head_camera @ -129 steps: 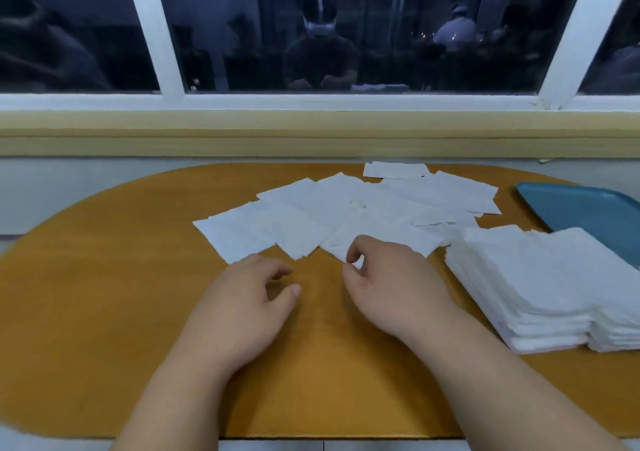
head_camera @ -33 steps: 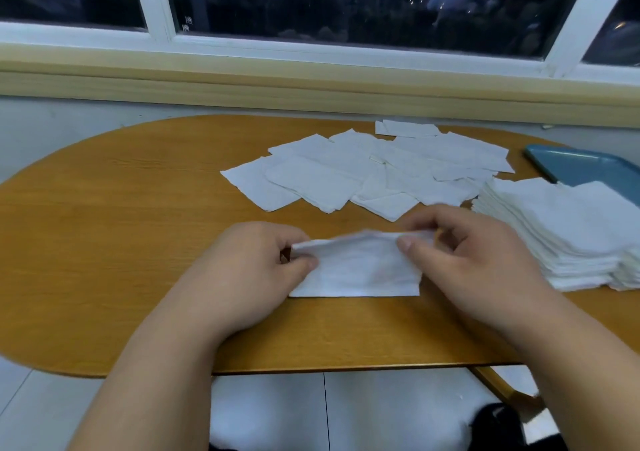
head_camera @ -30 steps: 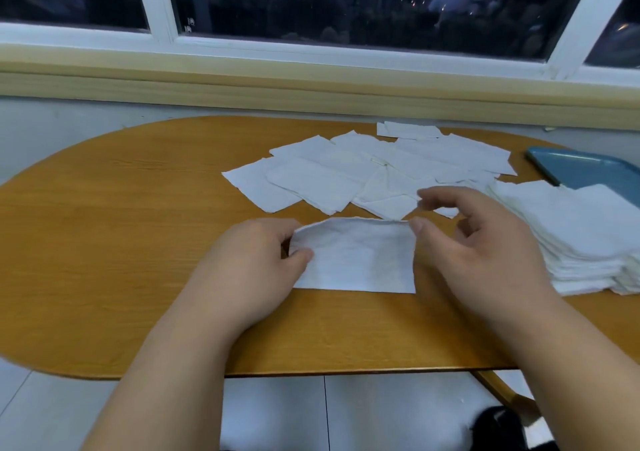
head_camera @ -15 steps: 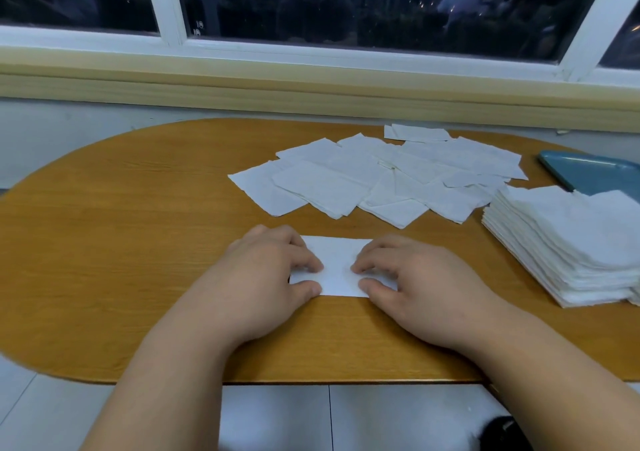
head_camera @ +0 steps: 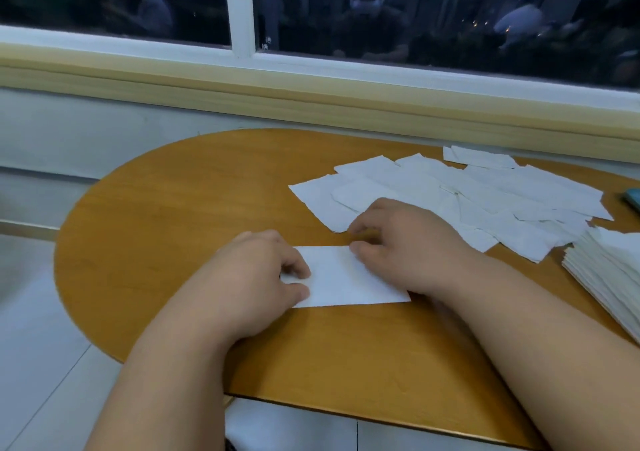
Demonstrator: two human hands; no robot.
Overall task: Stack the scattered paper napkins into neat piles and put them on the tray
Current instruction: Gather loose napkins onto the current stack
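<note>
The left hand (head_camera: 256, 277) is pinching the left end of the folded napkin (head_camera: 346, 277) between curled forefinger and thumb. The right hand (head_camera: 405, 246) is resting on the napkin's far right part, fingers curled. Whether they are gripping it cannot be told. The napkin is lying flat on the table (head_camera: 173, 225), between both sets of fingertips. The scattered napkins (head_camera: 467, 201) are lying just beyond the right fingers. The napkin stack (head_camera: 609, 270) is sitting to their right, with the tray (head_camera: 633, 196) edge beyond it.
</note>
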